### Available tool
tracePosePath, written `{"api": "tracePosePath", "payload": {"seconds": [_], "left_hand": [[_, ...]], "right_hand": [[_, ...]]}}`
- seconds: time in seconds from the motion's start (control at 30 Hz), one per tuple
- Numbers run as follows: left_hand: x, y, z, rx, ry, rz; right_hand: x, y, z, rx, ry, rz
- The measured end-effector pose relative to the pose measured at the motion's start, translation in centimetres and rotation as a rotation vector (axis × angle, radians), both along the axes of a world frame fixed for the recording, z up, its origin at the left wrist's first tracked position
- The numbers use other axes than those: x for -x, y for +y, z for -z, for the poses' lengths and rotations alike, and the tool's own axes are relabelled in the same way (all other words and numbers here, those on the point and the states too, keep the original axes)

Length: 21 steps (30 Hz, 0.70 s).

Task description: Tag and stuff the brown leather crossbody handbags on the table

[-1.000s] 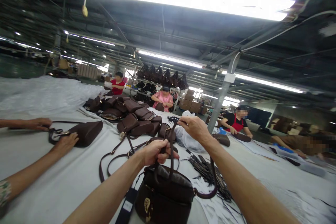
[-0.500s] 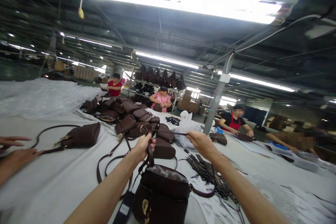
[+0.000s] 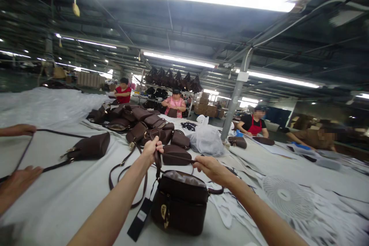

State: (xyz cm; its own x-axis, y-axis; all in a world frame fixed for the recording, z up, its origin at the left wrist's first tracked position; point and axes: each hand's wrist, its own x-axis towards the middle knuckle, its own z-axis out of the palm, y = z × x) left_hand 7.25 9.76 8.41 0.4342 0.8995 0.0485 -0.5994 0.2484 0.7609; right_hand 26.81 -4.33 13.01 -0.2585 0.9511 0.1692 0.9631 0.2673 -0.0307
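Observation:
A dark brown handbag (image 3: 180, 213) stands on the table in front of me, its top open with clear plastic showing inside. My left hand (image 3: 152, 150) is closed around part of its strap above the bag. The thin strap (image 3: 178, 158) runs taut across to my right hand (image 3: 211, 167), whose fingers pinch it. A black hang tag (image 3: 140, 219) dangles at the bag's left, and a gold-coloured charm (image 3: 164, 213) hangs on its front.
A pile of brown bags (image 3: 138, 117) lies ahead, beside a clear plastic bag (image 3: 206, 138). At left, a co-worker's hands (image 3: 21, 182) hold another bag's strap. A round fan (image 3: 285, 194) and white pieces are at right; a metal post (image 3: 232, 107) rises beyond.
My left hand is slightly higher and my right hand lower, with the strap still between them. A co-worker's hand at left has lifted, stretching a strap. The view has shifted slightly.

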Motion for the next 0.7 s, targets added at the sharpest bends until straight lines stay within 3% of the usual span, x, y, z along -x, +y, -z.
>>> {"api": "tracePosePath", "payload": {"seconds": [0.07,0.2,0.3,0.4,0.47,0.57,0.7], "left_hand": [[0.1,-0.4,-0.3,-0.055,0.085,0.057],[-2.3,-3.6,-1.1,-0.188,0.281,0.267],[-3.5,-5.4,-1.8,-0.400,0.532,0.369],[-3.3,-5.6,-2.5,-0.582,0.736,0.397],[-3.0,-5.3,-3.0,-0.597,0.776,0.444],[-2.9,-5.1,-3.6,-0.643,0.834,0.536],[-3.0,-5.3,-4.0,-0.786,0.911,0.600]], "right_hand": [[-0.9,-0.1,-0.3,-0.015,0.002,0.014],[0.0,0.7,-1.0,-0.050,-0.034,0.052],[1.1,1.3,-1.5,-0.069,-0.071,0.120],[1.5,0.9,-1.8,-0.097,-0.085,0.210],[1.5,0.3,-1.9,-0.169,-0.115,0.243],[1.3,-0.3,-1.9,-0.226,-0.271,0.140],[0.4,0.0,-1.5,-0.056,-0.394,0.037]]}}
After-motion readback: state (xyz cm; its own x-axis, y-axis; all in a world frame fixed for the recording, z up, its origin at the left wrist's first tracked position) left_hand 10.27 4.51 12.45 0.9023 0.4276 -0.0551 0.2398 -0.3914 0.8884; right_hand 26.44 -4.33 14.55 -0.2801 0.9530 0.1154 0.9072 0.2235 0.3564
